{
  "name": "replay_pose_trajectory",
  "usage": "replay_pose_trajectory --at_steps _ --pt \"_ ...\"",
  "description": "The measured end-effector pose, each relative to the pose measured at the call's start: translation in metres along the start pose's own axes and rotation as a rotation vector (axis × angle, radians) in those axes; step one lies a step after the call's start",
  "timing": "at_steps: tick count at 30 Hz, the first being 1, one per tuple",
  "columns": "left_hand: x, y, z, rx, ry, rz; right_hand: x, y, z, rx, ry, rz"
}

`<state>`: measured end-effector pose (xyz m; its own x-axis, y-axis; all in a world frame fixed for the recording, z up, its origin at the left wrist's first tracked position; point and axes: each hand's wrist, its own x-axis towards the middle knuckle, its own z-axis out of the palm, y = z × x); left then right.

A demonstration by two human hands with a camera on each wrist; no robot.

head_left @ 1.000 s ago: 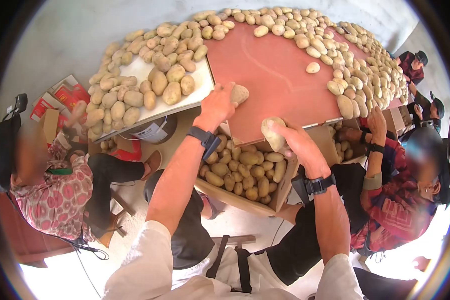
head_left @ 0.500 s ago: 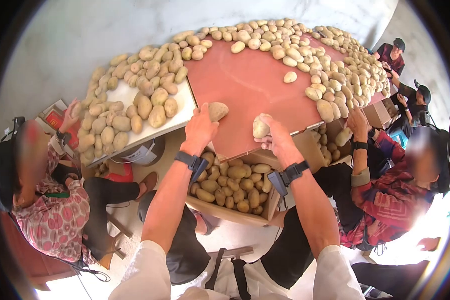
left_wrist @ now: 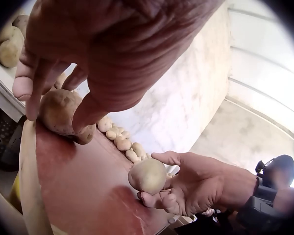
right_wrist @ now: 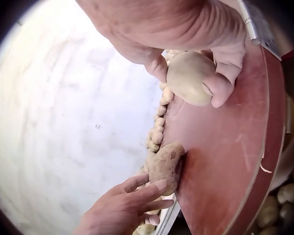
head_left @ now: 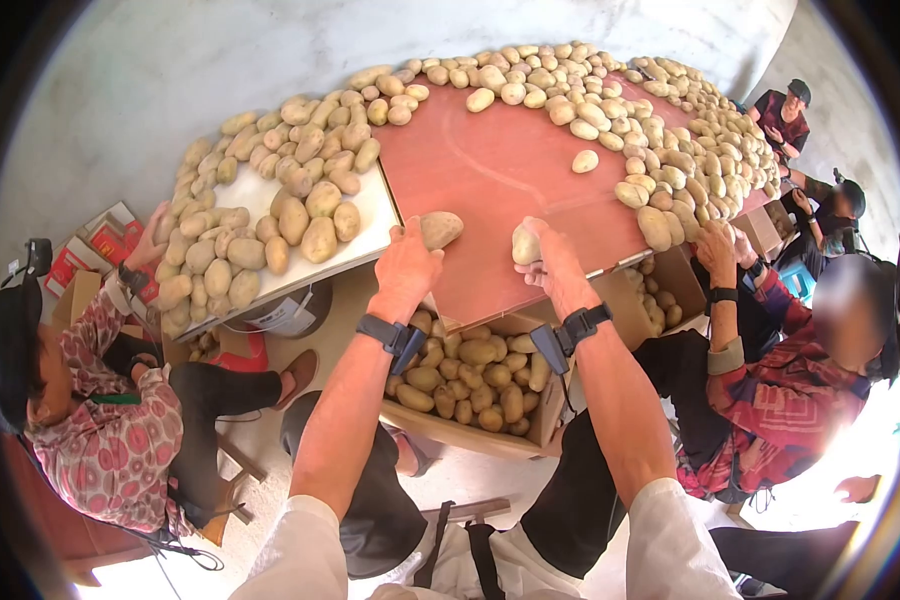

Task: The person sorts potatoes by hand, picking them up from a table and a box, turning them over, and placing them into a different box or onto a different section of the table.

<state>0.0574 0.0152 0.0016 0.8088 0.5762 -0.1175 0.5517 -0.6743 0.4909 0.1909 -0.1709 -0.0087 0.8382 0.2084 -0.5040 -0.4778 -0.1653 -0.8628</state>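
Observation:
My left hand (head_left: 408,268) grips a brownish oval potato (head_left: 440,230) at the front left corner of the red board (head_left: 490,165). In the left wrist view the thumb and fingers straddle this potato (left_wrist: 61,112), close over the board. To the right, my right hand (head_left: 558,265) holds a paler, rounder potato (head_left: 524,245) near the board's front edge. Thumb and fingertips pinch that potato (right_wrist: 191,76) from both sides in the right wrist view. Dark, rough patches mark the skin of the left potato (right_wrist: 166,169).
Potatoes (head_left: 310,150) are heaped on a white board (head_left: 370,215) at left and along the wall (head_left: 240,60). A cardboard box (head_left: 460,425) of potatoes stands below the front edge. One person (head_left: 120,400) sits at left, another (head_left: 790,370) at right.
The view has shifted. My right hand has carried its potato from the front edge further over the red board. The left hand keeps its potato near the corner.

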Motion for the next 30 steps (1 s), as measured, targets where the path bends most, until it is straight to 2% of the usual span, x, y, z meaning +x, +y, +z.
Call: replay_pose_trajectory --at_steps 2,15,20,24,26,30 --pt "0.001 -0.003 0.004 -0.017 0.041 0.049 0.001 -0.002 0.003 0.028 0.01 -0.002" --pt "-0.022 0.004 -0.016 -0.089 0.004 0.007 0.02 -0.002 0.015 0.265 0.063 0.046" --pt "-0.027 0.004 -0.02 -0.1 0.015 0.015 0.005 -0.004 0.023 0.28 0.033 -0.281" --pt "-0.027 0.002 -0.012 -0.109 0.057 0.034 0.011 -0.002 0.02 0.277 0.006 -0.243" --pt "-0.03 0.002 -0.012 -0.061 0.019 0.074 0.014 0.001 0.018 0.243 -0.007 -0.163" --pt "-0.029 -0.001 -0.005 -0.053 -0.039 0.112 0.01 0.004 0.015 0.242 -0.017 -0.16"
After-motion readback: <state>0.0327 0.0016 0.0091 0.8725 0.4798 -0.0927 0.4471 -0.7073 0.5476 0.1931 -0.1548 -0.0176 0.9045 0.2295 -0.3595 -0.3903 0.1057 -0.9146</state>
